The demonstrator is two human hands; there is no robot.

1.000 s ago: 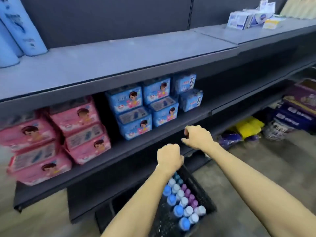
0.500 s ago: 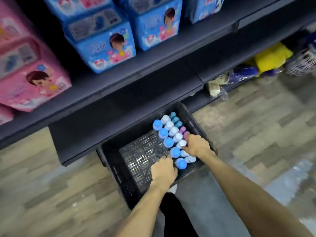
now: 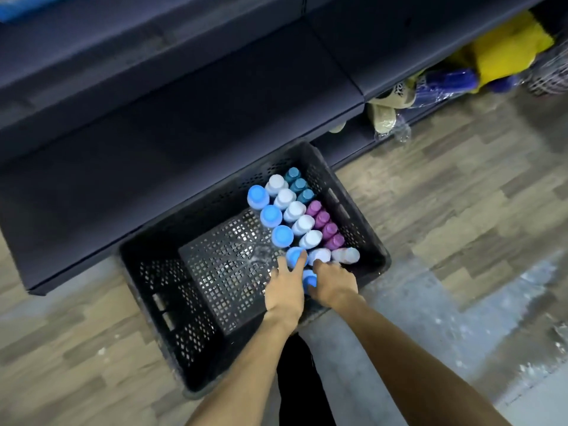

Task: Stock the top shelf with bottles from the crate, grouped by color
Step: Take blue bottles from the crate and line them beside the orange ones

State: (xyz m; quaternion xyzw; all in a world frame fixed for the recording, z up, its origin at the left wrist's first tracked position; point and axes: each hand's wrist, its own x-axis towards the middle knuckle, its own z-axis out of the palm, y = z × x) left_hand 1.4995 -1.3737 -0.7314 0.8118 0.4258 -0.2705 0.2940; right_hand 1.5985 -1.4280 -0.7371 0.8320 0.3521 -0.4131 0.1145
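On the wood-patterned floor (image 3: 430, 210), pushed against the foot of a dark shelving unit (image 3: 184, 87), sits a black perforated crate (image 3: 184, 348) with its left half bare and its right half packed with upright bottles in colour-sorted rows. The blue-capped bottles (image 3: 271, 215) form the innermost line, running from the far wall towards the person; beside them stands a line of white-capped bottles (image 3: 294, 210). Along the right wall come three teal-capped bottles (image 3: 298, 184) at the far end and then four purple-capped bottles (image 3: 322, 217). One pale bottle (image 3: 345, 255) in the near right corner seems to lie tipped on its side rather than standing. Both hands are down inside the crate at the near end of the rows. The left hand (image 3: 285, 290) reaches forward with fairly straight, spread fingers; its fingers (image 3: 302, 258) rest against the cap of the fourth blue bottle (image 3: 293, 256), touching it without closing round it. The right hand (image 3: 333, 282) is just beside it, knuckles up and fingers curled downward among the nearest white caps, so I cannot tell whether it holds anything. A fifth blue cap (image 3: 309, 278) shows in the narrow gap between the two hands. On the low shelf to the right lie a yellow package (image 3: 504, 50), a blue package (image 3: 445, 81) and a beige item (image 3: 381, 115) in clear wrap. A dark trouser leg (image 3: 295, 379) shows between the forearms.
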